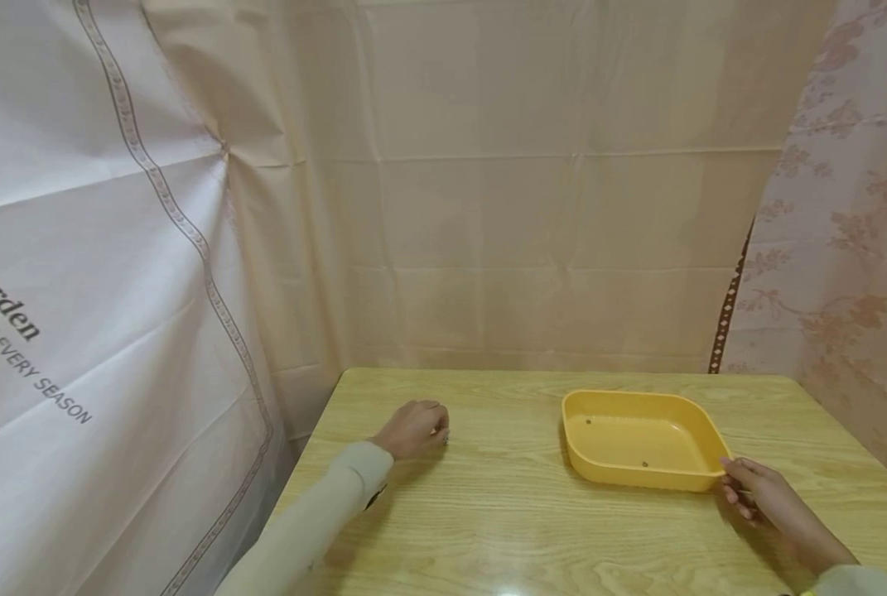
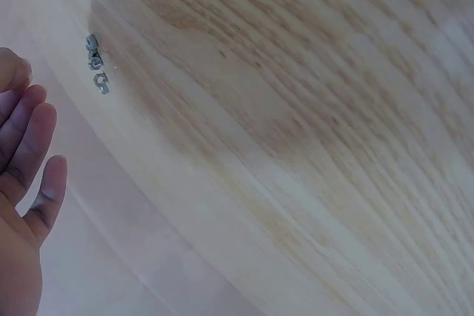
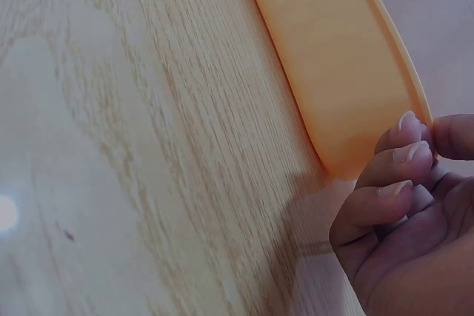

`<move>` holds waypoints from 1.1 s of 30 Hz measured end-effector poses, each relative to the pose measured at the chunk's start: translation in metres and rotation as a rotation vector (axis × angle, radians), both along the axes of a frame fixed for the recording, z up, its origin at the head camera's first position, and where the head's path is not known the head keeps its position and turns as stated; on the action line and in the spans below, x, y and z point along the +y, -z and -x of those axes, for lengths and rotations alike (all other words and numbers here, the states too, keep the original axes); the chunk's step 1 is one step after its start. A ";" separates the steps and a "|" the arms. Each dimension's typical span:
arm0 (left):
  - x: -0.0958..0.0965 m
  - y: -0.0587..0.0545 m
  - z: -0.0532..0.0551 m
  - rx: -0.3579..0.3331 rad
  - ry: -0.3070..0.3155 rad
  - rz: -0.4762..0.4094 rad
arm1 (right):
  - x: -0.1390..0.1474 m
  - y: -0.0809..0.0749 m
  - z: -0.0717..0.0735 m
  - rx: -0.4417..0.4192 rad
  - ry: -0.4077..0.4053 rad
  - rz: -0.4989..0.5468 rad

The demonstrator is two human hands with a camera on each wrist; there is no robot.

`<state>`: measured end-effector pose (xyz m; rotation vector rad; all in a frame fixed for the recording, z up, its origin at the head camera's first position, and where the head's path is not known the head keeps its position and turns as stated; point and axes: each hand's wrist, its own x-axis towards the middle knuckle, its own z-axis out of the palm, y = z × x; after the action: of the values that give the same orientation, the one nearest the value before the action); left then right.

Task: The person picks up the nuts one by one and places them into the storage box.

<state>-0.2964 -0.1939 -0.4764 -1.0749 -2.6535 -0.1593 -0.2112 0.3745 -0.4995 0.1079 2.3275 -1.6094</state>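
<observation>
A yellow plastic tray [image 1: 640,478] rests on the wooden table, with two small nuts [image 1: 645,464] lying apart inside it. At its near right corner my right hand [image 1: 767,501] pinches the rim between thumb and fingers; the right wrist view has the tray's outer wall [image 3: 341,72] close to the fingertips. My left hand [image 1: 415,429] is low over the left half of the table, its fingers loosely bent. Just beyond those fingertips, several small grey metal nuts [image 2: 95,61] lie close together on the wood in the left wrist view. Nothing shows between the left fingers.
The light wood table [image 1: 488,513] reaches back to a hanging beige cloth [image 1: 525,207]. A white printed cloth [image 1: 115,331] hangs along the left side, and a flower-patterned cloth [image 1: 846,248] along the right.
</observation>
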 end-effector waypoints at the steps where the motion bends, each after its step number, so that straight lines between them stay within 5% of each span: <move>1: 0.001 0.000 0.000 0.003 -0.001 0.006 | 0.000 0.000 0.000 0.001 -0.001 0.001; 33: 0.041 -0.016 0.005 0.037 0.015 0.079 | -0.002 0.002 -0.001 0.029 0.010 0.016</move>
<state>-0.3013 -0.1533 -0.4606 -1.1110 -2.6393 -0.0371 -0.2103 0.3722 -0.5017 0.0934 2.3383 -1.6451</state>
